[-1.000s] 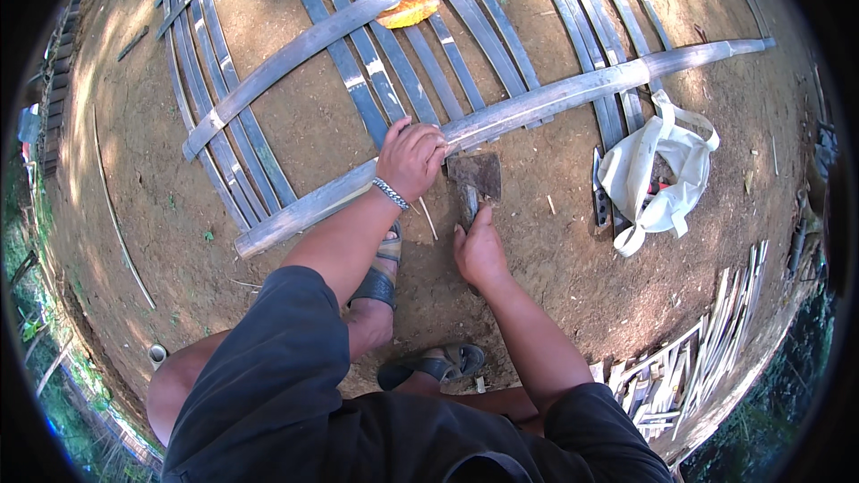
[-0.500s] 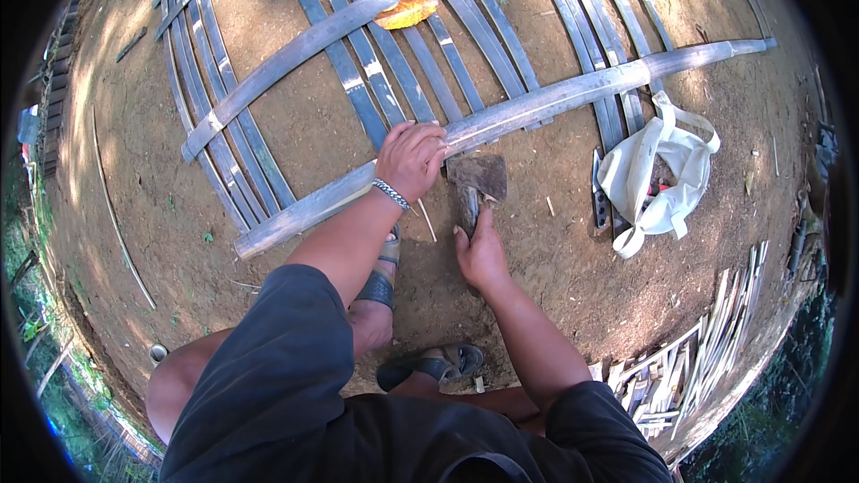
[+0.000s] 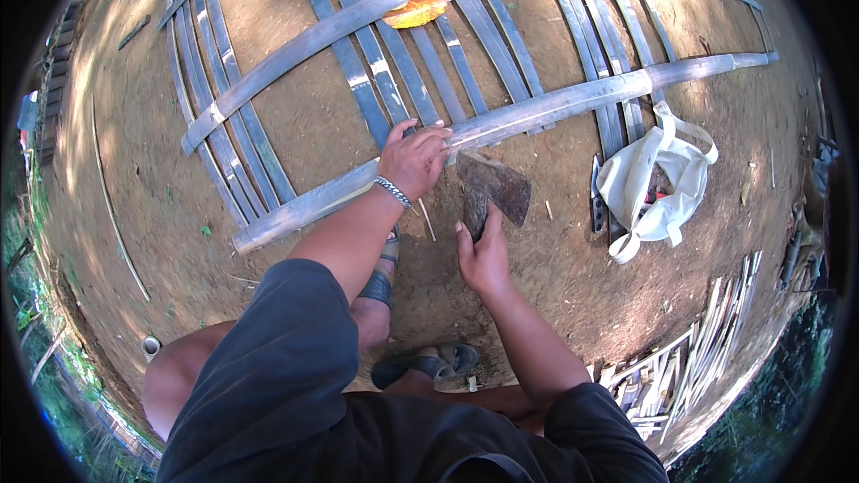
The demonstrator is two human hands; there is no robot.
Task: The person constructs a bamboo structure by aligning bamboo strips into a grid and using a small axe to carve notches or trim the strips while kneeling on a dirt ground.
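My left hand (image 3: 415, 161), with a chain bracelet at its wrist, is wrapped over the nearest split bamboo pole (image 3: 553, 107). My right hand (image 3: 485, 255) grips the short handle of a hatchet (image 3: 497, 188). Its dark, rusty head is raised just on the near side of the pole, right of my left hand. Beneath the pole, flat bamboo strips (image 3: 361, 98) run crosswise toward a second long bamboo piece (image 3: 309, 42) farther off. Whatever lies under my left palm is hidden.
A white cloth bag (image 3: 626, 183) rests at the right, beside a dark-handled knife (image 3: 597, 199). A heap of split bamboo slivers (image 3: 707, 349) lies at the lower right. One yellow leaf (image 3: 415, 12) sits on the far strips. My sandalled foot (image 3: 380, 286) is close below the pole.
The hatchet head has tilted and come up a little to the right in my right hand. My left hand stays on the pole, its fingers slightly shifted.
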